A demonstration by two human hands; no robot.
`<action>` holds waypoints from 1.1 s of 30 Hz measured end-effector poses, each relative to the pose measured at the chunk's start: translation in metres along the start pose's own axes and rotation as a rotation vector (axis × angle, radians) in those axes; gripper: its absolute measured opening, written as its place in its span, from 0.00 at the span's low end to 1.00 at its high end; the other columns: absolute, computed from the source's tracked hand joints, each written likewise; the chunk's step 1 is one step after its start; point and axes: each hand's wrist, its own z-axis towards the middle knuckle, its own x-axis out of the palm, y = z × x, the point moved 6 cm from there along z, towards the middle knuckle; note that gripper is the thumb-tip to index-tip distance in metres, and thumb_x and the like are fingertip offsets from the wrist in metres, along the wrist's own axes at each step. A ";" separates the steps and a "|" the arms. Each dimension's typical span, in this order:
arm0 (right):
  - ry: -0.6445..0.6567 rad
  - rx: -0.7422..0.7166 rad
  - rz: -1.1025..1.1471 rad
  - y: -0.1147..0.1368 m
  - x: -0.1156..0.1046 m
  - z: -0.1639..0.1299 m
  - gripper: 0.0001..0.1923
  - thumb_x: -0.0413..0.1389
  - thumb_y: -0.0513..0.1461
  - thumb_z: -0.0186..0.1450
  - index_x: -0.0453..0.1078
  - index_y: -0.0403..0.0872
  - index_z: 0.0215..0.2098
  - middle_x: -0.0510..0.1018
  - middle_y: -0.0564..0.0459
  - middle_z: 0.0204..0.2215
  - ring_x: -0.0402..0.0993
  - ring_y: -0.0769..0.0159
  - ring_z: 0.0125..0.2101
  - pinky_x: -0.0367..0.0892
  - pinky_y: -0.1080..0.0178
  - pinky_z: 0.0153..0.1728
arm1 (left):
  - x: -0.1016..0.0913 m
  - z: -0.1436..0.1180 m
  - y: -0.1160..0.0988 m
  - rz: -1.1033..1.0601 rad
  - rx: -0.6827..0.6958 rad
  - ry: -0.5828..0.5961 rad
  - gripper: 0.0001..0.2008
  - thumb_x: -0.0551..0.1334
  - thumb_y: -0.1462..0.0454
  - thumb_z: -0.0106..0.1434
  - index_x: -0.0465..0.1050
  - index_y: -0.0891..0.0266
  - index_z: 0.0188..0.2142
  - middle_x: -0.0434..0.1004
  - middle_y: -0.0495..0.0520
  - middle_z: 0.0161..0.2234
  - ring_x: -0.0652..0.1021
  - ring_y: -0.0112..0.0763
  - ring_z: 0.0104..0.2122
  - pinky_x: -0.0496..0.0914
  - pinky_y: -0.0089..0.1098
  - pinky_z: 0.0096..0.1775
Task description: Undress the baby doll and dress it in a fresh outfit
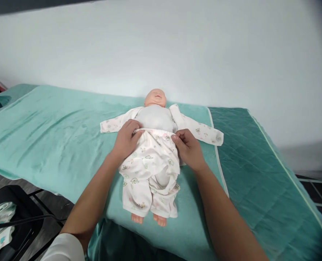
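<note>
A baby doll (155, 97) lies on its back, its head toward the wall and its bare feet toward me. Printed white baby pants (150, 159) cover its legs up to the belly. My left hand (127, 139) is closed at the left side of the waistband, some fingers tucked out of sight. At the right side, my right hand (187, 146) pinches the waistband between thumb and fingers. An open printed baby jacket (204, 132) has its sleeves spread to both sides, leaving the doll's grey-white torso (157, 117) showing.
A light green sheet (54, 123) covers the bed, with a darker quilted cover (248, 163) at the right. Behind stands a white wall (161, 47). At lower left, a black chair (21, 203) holds printed cloth (0, 224), with a dark cable crossing in front.
</note>
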 end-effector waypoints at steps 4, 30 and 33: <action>0.126 0.089 0.133 -0.004 0.003 0.004 0.19 0.58 0.54 0.67 0.66 0.49 0.33 0.60 0.59 0.24 0.55 0.69 0.27 0.52 0.64 0.29 | -0.005 0.022 0.034 -0.029 -0.292 -0.159 0.10 0.61 0.62 0.66 0.61 0.58 0.30 0.63 0.45 0.26 0.66 0.29 0.30 0.62 0.31 0.36; -0.037 0.188 -0.115 -0.018 -0.002 0.021 0.22 0.55 0.56 0.67 0.63 0.49 0.28 0.58 0.60 0.20 0.55 0.69 0.24 0.53 0.64 0.26 | 0.021 0.011 0.094 -0.051 -0.475 0.120 0.09 0.57 0.60 0.67 0.72 0.57 0.44 0.80 0.55 0.44 0.76 0.41 0.44 0.65 0.38 0.48; 0.061 0.217 -0.182 -0.024 -0.004 0.020 0.20 0.55 0.56 0.67 0.65 0.49 0.31 0.65 0.59 0.21 0.59 0.68 0.25 0.54 0.65 0.26 | 0.023 0.008 0.093 -0.187 -0.529 0.120 0.12 0.60 0.57 0.65 0.73 0.58 0.45 0.79 0.55 0.47 0.76 0.40 0.46 0.66 0.37 0.49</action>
